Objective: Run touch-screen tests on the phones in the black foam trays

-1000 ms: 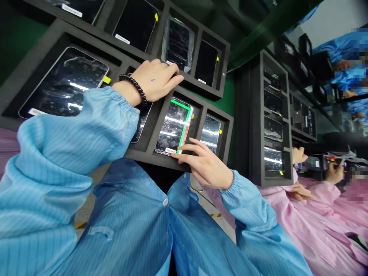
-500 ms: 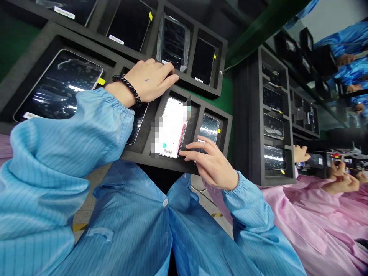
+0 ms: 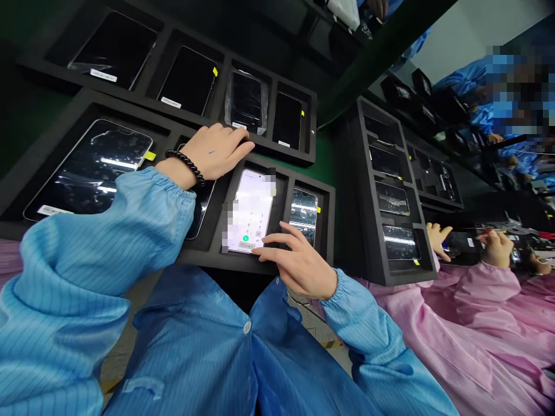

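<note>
A phone with a lit screen (image 3: 252, 199) lies in a compartment of the black foam tray (image 3: 203, 257) before me; a dial keypad with a green call button shows on it. My right hand (image 3: 302, 264) is open, fingers spread, with fingertips at the screen's lower right edge. Left of that phone, my left hand (image 3: 215, 152), with a black beaded bracelet (image 3: 187, 163) at the wrist, lies open over the tray's far rim, its fingertips partly hidden. Beneath its wrist, a dark phone (image 3: 202, 209) is partly covered. Another dark phone (image 3: 304, 209) sits in the right compartment.
A large dark-screened device (image 3: 93, 167) fills the left compartment. Behind stands a second foam tray (image 3: 299, 151) with several dark devices. Another phone tray (image 3: 373, 254) is at the right. Beyond it, a co-worker's hand (image 3: 437, 240) and pink sleeves (image 3: 481, 289) show.
The lit screen has gone from a white page with a reddish band to a dial keypad. My right fingertips have shifted slightly left along the phone's lower edge. The whole view has tilted.
</note>
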Tool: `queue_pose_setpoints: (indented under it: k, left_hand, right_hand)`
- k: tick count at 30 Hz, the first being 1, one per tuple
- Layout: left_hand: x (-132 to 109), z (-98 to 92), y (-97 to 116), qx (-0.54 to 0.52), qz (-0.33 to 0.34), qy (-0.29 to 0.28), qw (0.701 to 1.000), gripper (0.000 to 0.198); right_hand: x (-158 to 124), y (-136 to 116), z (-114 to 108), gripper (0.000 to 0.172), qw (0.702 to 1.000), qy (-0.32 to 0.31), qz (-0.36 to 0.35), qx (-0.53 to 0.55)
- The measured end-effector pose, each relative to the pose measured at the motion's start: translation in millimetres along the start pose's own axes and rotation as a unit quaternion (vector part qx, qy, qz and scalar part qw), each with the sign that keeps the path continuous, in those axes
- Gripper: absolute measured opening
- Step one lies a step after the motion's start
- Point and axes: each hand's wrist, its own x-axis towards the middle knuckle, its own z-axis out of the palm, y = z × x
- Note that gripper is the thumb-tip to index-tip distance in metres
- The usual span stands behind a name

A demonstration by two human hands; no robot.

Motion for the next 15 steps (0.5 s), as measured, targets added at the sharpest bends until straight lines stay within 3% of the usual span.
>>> queue_pose_setpoints:
  k: [8,15]
  left_hand:
    - [-0.3,-4.6,1.5,0.003,-0.004,-0.019,1.000,0.061]
    - [0.9,-2.8,-0.8,-0.006,0.001,-0.024,1.000,0.066]
  right_hand:
    - [21.2,-1.4,10.2,0.053,0.999,-0.042,-0.031,-0.004]
    - [18.1,5.7,-15.0,0.051,0.998,0.053,0.045,0.006]
